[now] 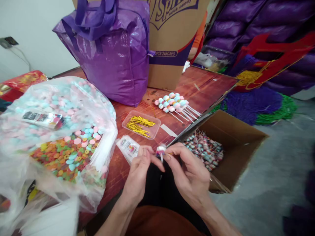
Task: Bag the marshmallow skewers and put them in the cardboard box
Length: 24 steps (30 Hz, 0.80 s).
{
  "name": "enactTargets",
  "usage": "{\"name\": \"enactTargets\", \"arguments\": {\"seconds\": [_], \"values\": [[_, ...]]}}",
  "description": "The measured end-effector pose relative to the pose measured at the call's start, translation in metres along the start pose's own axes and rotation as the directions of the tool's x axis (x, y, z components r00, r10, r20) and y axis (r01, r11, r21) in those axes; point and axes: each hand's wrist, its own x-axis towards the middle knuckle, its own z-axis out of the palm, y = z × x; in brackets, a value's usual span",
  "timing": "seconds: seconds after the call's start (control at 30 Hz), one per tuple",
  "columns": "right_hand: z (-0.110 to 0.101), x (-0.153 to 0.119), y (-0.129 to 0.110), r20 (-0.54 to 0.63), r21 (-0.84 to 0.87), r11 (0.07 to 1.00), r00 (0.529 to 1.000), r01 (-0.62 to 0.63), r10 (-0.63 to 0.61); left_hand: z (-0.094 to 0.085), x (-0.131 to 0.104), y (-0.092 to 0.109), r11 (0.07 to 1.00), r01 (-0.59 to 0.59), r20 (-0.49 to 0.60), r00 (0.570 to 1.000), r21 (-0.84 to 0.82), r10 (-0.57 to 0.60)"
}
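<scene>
Between my two hands is a wrapped candy stick (161, 150), with a white stick pointing down. My left hand (145, 162) has its fingers pinched at the wrapper's left side. My right hand (188, 173) pinches a thin gold twist tie (169, 153) against the right side of the candy. Beyond them a clear tray (157, 132) holds gold twist ties (140, 125). A stack of printed wrappers (128, 147) lies just left of my left hand. Several candy skewers (173, 103) in pink, blue and white lie together farther back on the table.
A large plastic bag of loose candies (71, 147) covers the left side. A purple bag (115, 59) and a printed carton (164, 72) stand at the back. At the right, below the table edge, an open cardboard box (236, 154) holds wrapped candies (205, 149).
</scene>
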Motion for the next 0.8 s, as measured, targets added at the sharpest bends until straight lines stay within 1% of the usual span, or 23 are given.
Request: {"name": "enactTargets", "arguments": {"seconds": [0.07,0.1,0.13,0.17,0.2,0.23,0.3,0.37,0.4,0.47,0.5,0.53,0.6,0.63,0.67,0.7,0.73,0.77,0.8], "values": [[-0.003,-0.003,0.0,-0.007,-0.009,0.998,0.999,0.054,-0.054,0.001,-0.003,-0.006,0.998,0.037,-0.021,0.999,0.046,-0.036],[-0.004,-0.005,0.001,-0.005,0.009,0.999,0.999,0.044,-0.044,0.002,-0.003,-0.009,0.997,0.048,-0.014,0.999,0.052,-0.047],[-0.005,-0.008,0.003,-0.002,0.039,0.999,1.0,-0.002,0.002,0.003,-0.003,-0.012,0.997,0.053,0.007,0.999,0.057,-0.054],[-0.007,-0.013,0.006,0.007,0.081,0.993,0.997,-0.08,0.08,0.004,-0.003,-0.013,0.996,0.055,0.033,0.998,0.065,-0.058],[-0.007,-0.017,0.009,0.026,0.131,0.975,0.984,-0.179,0.177,0.005,-0.002,-0.014,0.995,0.057,0.055,0.997,0.078,-0.062],[-0.008,-0.023,0.011,0.061,0.178,0.942,0.959,-0.283,0.277,0.006,-0.001,-0.015,0.993,0.05,0.062,0.996,0.105,-0.056],[-0.006,-0.035,0.016,0.153,0.237,0.855,0.886,-0.462,0.437,0.007,0.002,-0.016,0.976,-0.01,0.027,1.0,0.217,0.004],[-0.003,-0.047,0.022,0.205,0.282,0.776,0.826,-0.564,0.526,0.005,0.005,-0.02,0.928,-0.088,0.016,0.996,0.363,0.088],[-0.003,-0.052,0.026,0.199,0.322,0.737,0.804,-0.594,0.561,0.002,0.006,-0.022,0.896,-0.119,0.037,0.993,0.427,0.114],[-0.005,-0.059,0.036,0.108,0.468,0.647,0.766,-0.602,0.634,-0.008,0.009,-0.027,0.818,-0.17,0.063,0.985,0.549,0.163],[-0.009,-0.06,0.043,0.042,0.557,0.594,0.734,-0.581,0.678,-0.016,0.01,-0.029,0.757,-0.193,0.044,0.976,0.625,0.213],[-0.015,-0.059,0.051,-0.021,0.636,0.54,0.687,-0.551,0.726,-0.025,0.012,-0.031,0.667,-0.201,-0.006,0.955,0.718,0.296],[-0.03,-0.056,0.068,-0.111,0.734,0.458,0.577,-0.502,0.809,-0.042,0.015,-0.034,0.468,-0.118,-0.109,0.896,0.876,0.43],[-0.037,-0.053,0.076,-0.13,0.743,0.438,0.533,-0.507,0.836,-0.05,0.017,-0.035,0.386,-0.084,-0.111,0.882,0.919,0.457],[-0.043,-0.051,0.082,-0.158,0.738,0.44,0.503,-0.512,0.85,-0.056,0.02,-0.036,0.327,-0.066,-0.103,0.875,0.943,0.473],[-0.046,-0.049,0.086,-0.173,0.722,0.452,0.496,-0.524,0.851,-0.06,0.022,-0.036,0.285,-0.053,-0.093,0.874,0.957,0.477],[-0.046,-0.048,0.088,-0.181,0.697,0.475,0.509,-0.537,0.841,-0.063,0.024,-0.036,0.257,-0.046,-0.085,0.875,0.965,0.477],[-0.043,-0.047,0.088,-0.185,0.664,0.509,0.54,-0.547,0.821,-0.065,0.026,-0.037,0.245,-0.039,-0.085,0.875,0.969,0.477],[-0.037,-0.048,0.085,-0.183,0.621,0.552,0.582,-0.557,0.792,-0.066,0.028,-0.037,0.25,-0.032,-0.094,0.874,0.968,0.476]]}}
